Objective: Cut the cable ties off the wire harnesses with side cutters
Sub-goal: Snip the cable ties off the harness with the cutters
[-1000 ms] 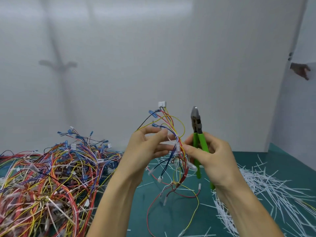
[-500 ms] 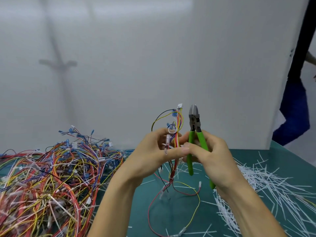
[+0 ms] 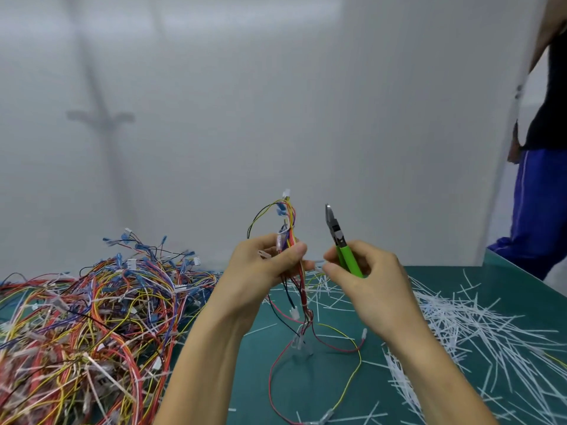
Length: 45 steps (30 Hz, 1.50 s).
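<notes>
No writing, label, brand, number or sign can be read anywhere. Any marking on the grey steel head of the green-handled side cutters (image 3: 335, 230) is too small to make out. The same goes for the white plastic connector (image 3: 286, 193) atop the multicoloured wire harness (image 3: 291, 237).

At the right edge of the frame a person (image 3: 543, 185) is cut off, head out of view, body partly behind a white panel (image 3: 399, 118). The pile of wires (image 3: 92, 317) at lower left runs off the left and bottom edges, blurred near the bottom. The right hand (image 3: 371, 286) hides most of the green handles of the cutters (image 3: 338, 236). The left hand (image 3: 260, 277) covers the middle of the wire bundle (image 3: 289, 223).
</notes>
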Motion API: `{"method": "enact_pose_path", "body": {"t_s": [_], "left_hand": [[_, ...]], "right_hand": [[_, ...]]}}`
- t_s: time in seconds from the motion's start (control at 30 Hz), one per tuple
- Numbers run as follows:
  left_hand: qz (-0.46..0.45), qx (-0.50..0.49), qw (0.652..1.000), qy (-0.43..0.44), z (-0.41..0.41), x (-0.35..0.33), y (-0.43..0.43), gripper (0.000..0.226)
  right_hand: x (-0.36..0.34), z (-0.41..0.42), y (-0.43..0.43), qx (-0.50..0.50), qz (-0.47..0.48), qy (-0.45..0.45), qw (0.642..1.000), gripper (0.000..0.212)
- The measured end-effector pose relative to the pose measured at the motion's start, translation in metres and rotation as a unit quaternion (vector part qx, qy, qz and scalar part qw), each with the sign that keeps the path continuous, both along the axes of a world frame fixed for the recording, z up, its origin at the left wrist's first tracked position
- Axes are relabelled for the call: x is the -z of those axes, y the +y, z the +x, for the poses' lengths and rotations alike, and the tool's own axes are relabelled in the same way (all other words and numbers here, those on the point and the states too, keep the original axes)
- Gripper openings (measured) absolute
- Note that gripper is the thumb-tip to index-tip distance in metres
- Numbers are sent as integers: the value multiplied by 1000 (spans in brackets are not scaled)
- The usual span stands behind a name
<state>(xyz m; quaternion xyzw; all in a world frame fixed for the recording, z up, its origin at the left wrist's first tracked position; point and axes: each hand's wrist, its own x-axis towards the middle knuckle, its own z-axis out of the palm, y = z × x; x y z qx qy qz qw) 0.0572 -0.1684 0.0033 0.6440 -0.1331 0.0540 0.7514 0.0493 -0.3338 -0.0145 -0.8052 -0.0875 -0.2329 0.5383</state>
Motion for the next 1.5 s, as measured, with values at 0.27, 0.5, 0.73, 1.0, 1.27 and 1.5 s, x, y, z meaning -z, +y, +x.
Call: {"method": "enact_pose_path", "body": {"t_s": [0.27, 0.5, 0.73, 1.0, 1.27, 1.5], "left_hand": [[-10, 33, 999, -1, -1, -1, 2, 26], [52, 44, 997, -27, -2, -1, 1, 20], [128, -41, 989, -61, -5, -4, -3, 22], [88, -47, 992, -81, -8, -9, -2, 22], [23, -134, 989, -56, -5, -7, -1, 15], [-75, -143, 987, 6, -5, -11, 6, 21]], "right_hand": [[1, 1, 2, -15, 29, -22, 999, 12], [-6, -4, 1, -48, 83, -60, 994, 15], [-7, -8, 4, -39, 87, -75, 993, 13], [-12, -11, 4, -32, 108, -66, 991, 12], [-14, -14, 1, 16, 56, -95, 994, 48], [-25, -19, -26, 8, -159, -95, 983, 55]]}}
